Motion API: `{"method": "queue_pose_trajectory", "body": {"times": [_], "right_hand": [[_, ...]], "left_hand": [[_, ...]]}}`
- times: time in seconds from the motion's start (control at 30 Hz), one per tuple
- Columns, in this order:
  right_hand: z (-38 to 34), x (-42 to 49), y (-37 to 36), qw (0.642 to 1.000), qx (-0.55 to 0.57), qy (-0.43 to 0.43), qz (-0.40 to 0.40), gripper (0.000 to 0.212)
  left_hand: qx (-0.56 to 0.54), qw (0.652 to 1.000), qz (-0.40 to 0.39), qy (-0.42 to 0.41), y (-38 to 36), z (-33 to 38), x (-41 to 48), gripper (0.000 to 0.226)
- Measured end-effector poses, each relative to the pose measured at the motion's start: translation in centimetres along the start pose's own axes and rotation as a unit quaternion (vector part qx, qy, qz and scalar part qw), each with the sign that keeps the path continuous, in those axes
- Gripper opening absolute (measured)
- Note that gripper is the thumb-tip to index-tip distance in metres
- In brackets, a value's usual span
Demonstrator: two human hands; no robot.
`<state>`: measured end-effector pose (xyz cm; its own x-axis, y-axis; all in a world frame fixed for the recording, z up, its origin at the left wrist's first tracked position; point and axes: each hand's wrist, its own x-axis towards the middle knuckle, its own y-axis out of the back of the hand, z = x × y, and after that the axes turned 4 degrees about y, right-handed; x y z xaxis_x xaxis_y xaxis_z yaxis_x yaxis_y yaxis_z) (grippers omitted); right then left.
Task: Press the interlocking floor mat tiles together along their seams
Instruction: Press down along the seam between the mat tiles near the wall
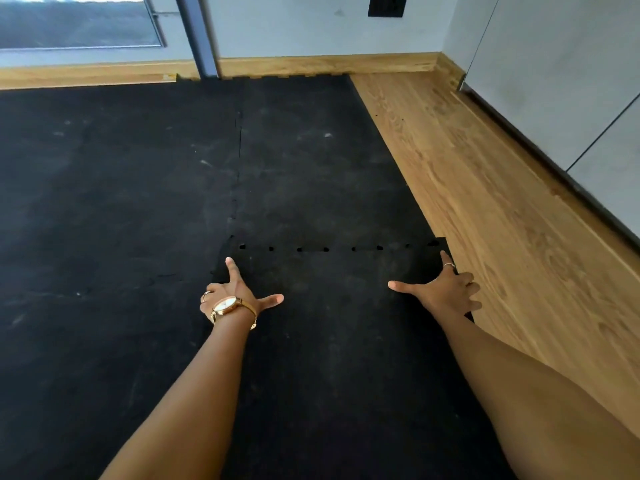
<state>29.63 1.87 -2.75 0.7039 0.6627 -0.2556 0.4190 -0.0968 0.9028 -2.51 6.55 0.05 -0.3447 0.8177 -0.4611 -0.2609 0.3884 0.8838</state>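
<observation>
A black interlocking mat tile (332, 323) lies in front of me, its far toothed edge meeting the far tile (311, 168) along a seam (332, 248) with small dark gaps. My left hand (239, 294), wearing a gold watch, grips the tile's left edge, with forefinger and thumb spread on top. My right hand (446, 289) grips the tile's right edge near its far corner, thumb on top and fingers curled over the side. More black tiles (104, 220) cover the floor to the left, joined by a vertical seam (239, 150).
Bare wooden floor (485, 202) runs along the right of the mats. A wooden baseboard (311, 64) and grey wall stand at the back, grey cabinet fronts (571, 81) at the right, a glass door (76, 26) at the back left.
</observation>
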Motion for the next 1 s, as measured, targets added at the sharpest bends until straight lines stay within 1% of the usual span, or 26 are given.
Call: {"method": "queue_pose_trajectory", "body": {"times": [0.07,0.17,0.27,0.47,0.57,0.67,0.77,0.83,0.9,1.0], "right_hand": [[0.0,-0.2,0.0,1.000,0.000,0.019,0.004,0.135],[-0.2,-0.5,-0.1,0.999,-0.014,0.042,-0.019,0.135],[-0.3,-0.4,0.1,0.998,-0.007,0.058,-0.037,0.135],[-0.5,0.3,0.7,0.996,-0.014,0.052,-0.076,0.133],[-0.1,0.5,0.4,0.997,-0.010,0.052,-0.064,0.133],[0.5,0.8,0.2,0.998,0.001,0.061,-0.033,0.132],[1.1,1.6,0.8,0.997,0.037,0.070,0.018,0.127],[1.4,2.1,1.3,0.995,0.062,0.070,0.040,0.121],[1.6,2.4,1.6,0.995,0.068,0.062,0.026,0.118],[1.5,2.8,1.4,0.996,0.058,0.047,-0.042,0.117]], "left_hand": [[-0.001,1.000,-0.025,-0.001,0.0,-1.2,-0.1,0.132],[-0.009,0.998,-0.056,0.023,-0.7,-2.8,-0.5,0.133],[-0.022,0.997,-0.061,0.038,-1.5,-3.5,-1.1,0.135],[-0.054,0.996,-0.059,0.035,-2.5,-3.8,-2.2,0.135],[-0.091,0.994,-0.048,0.026,-2.2,-4.0,-2.7,0.134],[-0.130,0.991,-0.032,0.023,-2.0,-4.0,-3.2,0.132],[-0.124,0.992,-0.001,0.008,-1.6,-3.1,-3.3,0.129],[-0.120,0.993,-0.006,0.006,-1.5,-2.5,-3.0,0.127],[-0.120,0.992,-0.024,0.011,-1.5,-2.2,-2.7,0.127],[-0.098,0.994,-0.038,0.011,-1.5,-2.1,-2.1,0.128]]}}
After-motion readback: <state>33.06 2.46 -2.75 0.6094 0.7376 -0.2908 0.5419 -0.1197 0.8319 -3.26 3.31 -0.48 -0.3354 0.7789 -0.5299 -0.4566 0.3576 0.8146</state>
